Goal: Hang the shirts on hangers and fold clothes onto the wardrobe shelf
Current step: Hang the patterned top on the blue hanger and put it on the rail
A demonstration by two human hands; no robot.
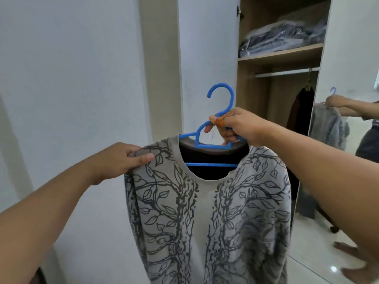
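A grey shirt printed with dark branches and leaves hangs on a blue plastic hanger in front of me. My right hand grips the hanger just below its hook, above the neckline. My left hand pinches the shirt's left shoulder. The hanger's lower bar shows through the neck opening. The open wardrobe stands behind, with a wooden shelf and a metal hanging rail under it.
Folded dark clothes in clear plastic lie on the shelf. A dark garment hangs at the rail's right end. A mirrored door on the right reflects me and the shirt. A white wardrobe door stands open at centre; white wall on the left.
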